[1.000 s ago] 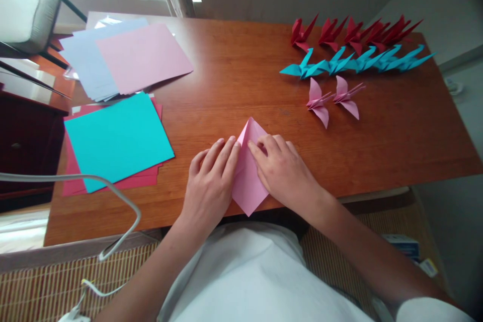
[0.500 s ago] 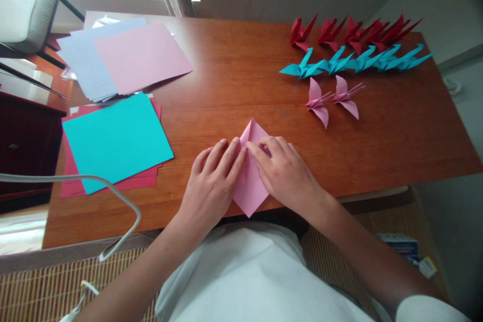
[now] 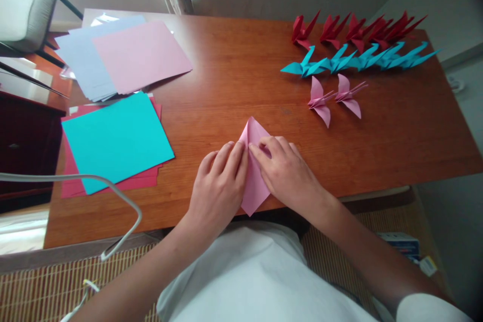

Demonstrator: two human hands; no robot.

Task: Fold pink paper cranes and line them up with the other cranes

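Observation:
A pink folded paper (image 3: 254, 186) lies at the near edge of the wooden table (image 3: 234, 80), shaped like a kite with one point toward me. My left hand (image 3: 221, 186) rests flat on its left half, fingers stretched and pressed on the paper. My right hand (image 3: 283, 171) lies on its right half, fingertips pressing near the middle fold. The two hands' fingertips almost meet over the paper's centre line.
A turquoise sheet (image 3: 116, 141) on red sheets lies at the left, with pink sheets (image 3: 141, 55) and pale blue sheets (image 3: 81, 60) behind. At the far right stand rows of red cranes (image 3: 354, 27), turquoise cranes (image 3: 358, 60) and two pink cranes (image 3: 334, 98). A white cable (image 3: 113, 196) crosses the near left edge.
My left hand has slid rightward over the pink paper, folding its left flap toward the centre line. My right hand has barely moved.

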